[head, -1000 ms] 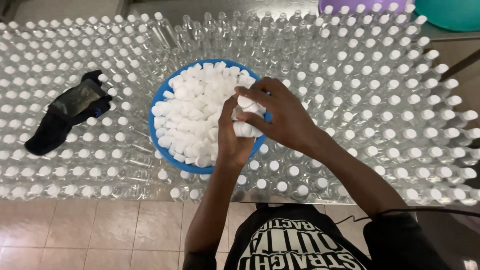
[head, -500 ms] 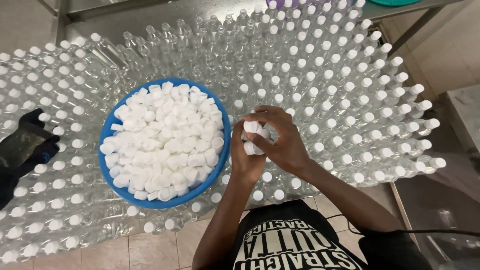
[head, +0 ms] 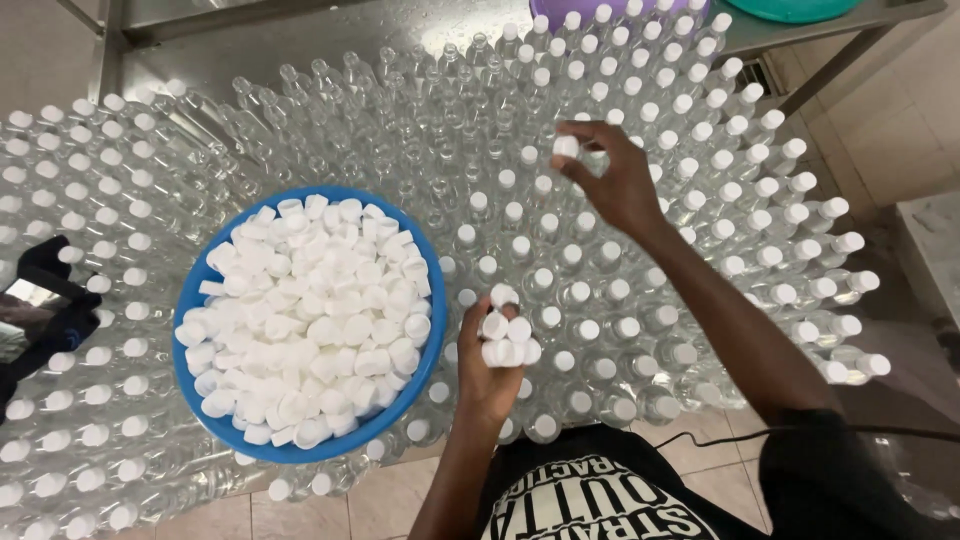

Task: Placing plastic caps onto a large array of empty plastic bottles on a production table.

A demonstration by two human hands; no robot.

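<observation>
A blue bowl (head: 196,300) heaped with white bottle caps (head: 310,310) sits among many clear plastic bottles (head: 420,150). My left hand (head: 490,375) is right of the bowl, closed around a handful of white caps (head: 505,335) held above capped bottles. My right hand (head: 615,180) reaches farther out over the bottles and pinches a single white cap (head: 566,147) between thumb and fingers. Beneath that hand stand bottles without caps; the bottles to its right and nearer me carry white caps.
A black cloth or glove (head: 45,300) lies on the bottles at the left edge. A metal shelf frame (head: 790,40) runs along the far side with a purple bowl (head: 620,8) and a teal bowl (head: 800,8). Tiled floor (head: 330,500) shows below.
My right hand has left my left hand and stretched forward over the uncapped bottles with one cap. My left hand stayed by the bowl, and the view shifted right.
</observation>
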